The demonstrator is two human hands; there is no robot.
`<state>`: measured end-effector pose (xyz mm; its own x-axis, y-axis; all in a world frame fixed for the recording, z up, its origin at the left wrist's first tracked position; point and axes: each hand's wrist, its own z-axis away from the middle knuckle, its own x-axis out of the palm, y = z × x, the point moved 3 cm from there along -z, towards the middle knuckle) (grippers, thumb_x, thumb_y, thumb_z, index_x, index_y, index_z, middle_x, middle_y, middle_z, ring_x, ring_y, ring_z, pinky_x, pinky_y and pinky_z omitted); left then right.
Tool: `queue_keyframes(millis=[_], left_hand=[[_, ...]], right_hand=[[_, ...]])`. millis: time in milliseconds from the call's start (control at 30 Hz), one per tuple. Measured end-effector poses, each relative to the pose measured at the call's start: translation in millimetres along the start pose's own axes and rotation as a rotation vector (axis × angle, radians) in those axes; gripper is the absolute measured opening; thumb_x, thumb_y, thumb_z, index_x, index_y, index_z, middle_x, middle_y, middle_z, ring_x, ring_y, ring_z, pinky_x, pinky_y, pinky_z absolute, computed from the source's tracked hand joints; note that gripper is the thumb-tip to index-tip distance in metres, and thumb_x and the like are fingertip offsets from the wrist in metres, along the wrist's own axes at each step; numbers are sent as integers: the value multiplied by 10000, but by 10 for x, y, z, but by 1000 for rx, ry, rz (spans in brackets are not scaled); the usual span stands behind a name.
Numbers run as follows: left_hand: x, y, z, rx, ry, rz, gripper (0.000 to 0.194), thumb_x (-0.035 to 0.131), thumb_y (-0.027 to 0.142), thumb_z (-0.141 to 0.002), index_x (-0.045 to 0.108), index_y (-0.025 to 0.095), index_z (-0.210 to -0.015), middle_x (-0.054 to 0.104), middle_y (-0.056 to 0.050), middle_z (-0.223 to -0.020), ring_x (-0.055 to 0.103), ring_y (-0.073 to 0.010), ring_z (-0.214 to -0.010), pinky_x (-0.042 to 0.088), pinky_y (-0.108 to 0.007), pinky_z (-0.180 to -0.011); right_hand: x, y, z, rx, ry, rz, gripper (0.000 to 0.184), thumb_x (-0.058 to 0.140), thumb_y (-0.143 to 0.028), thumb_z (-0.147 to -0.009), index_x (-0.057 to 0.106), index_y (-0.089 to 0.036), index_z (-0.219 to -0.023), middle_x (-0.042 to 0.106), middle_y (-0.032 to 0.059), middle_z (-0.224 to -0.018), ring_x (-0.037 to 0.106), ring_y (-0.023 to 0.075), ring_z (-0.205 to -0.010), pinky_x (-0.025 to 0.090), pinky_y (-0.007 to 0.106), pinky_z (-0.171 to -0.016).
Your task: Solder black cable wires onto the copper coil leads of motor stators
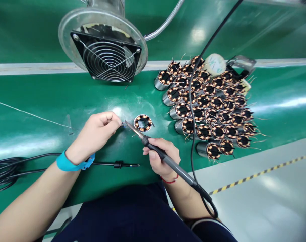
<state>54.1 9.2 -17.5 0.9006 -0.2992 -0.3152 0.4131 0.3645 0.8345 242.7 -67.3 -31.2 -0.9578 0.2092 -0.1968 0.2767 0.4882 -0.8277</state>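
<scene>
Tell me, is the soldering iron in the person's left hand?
No, the grey-and-black soldering iron is gripped in the right hand, while the left hand is beside the round copper-wound stator.

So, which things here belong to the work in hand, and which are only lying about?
In use: soldering iron in the right hand; small metal piece in the left hand; wound stator.
Lying about: other wound stators; fan; roll of tape; coiled black cable.
</scene>
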Motion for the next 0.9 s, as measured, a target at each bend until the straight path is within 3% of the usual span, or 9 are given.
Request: queue_keyframes(millis=[567,767,900], left_hand=[[25,1,-5,3,0,19,86,524,262,-731,552,191,-692,427,58,-525,339,-71,-462,250,-195,-428],[48,13,-1,17,-20,14,102,521,254,-750,534,187,-675,440,58,-535,354,-68,-467,275,-197,-443],[46,19,22,71,-50,21,133,516,268,-787,527,184,-685,449,56,-551,383,-69,-475,302,-198,-455]], right_hand=[[-9,11,-5,-17,15,53,242,565,-273,-887,611,-227,-1120,701,2,-718,646,134,-540,544,270,-503],[46,-17,-103,27,-126,67,410,494,-271,-954,439,-251,-1360,727,50,-1038,722,162,-791,605,342,-748],[149,-105,-296,94,-254,232,383,443,-181,-958,446,-256,-1334,710,36,-1110,691,162,-902,555,349,-821]])
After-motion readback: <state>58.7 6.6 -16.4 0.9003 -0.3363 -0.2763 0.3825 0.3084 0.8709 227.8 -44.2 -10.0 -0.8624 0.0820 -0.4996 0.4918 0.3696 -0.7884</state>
